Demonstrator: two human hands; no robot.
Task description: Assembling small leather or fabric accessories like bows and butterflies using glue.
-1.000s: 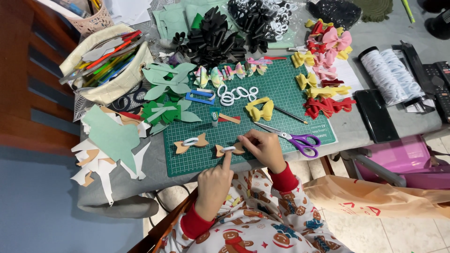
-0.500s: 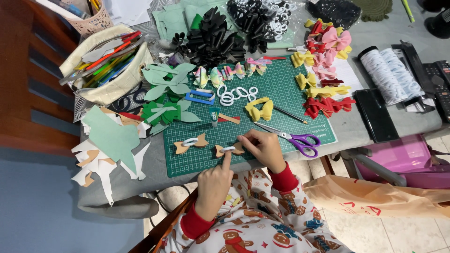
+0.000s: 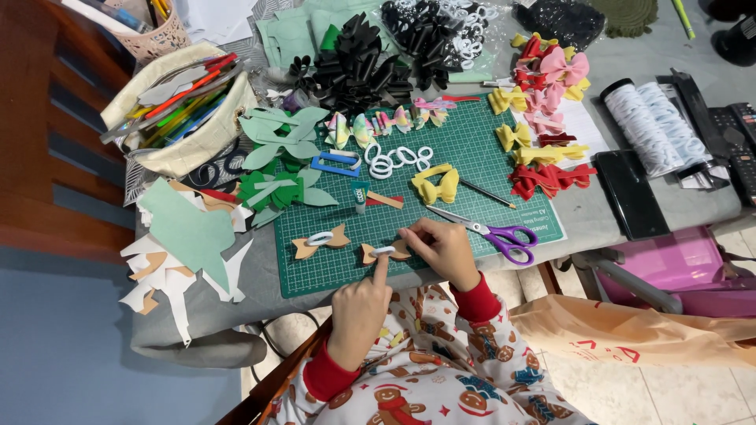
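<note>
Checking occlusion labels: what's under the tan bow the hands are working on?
The tan bow lies flat on the green cutting mat. The left hand presses it with one fingertip; the right hand covers its right end, hiding that part.

Bright, even light falls from above, and the shadows under the paper scraps are soft and short. The picture is sharp across the green cutting mat, with no motion blur. The black phone shows faint sheen, and wide-angle distortion bends the edges slightly.

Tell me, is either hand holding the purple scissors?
No, the purple scissors lie on the green mat, while both hands press a tan bow.
</note>
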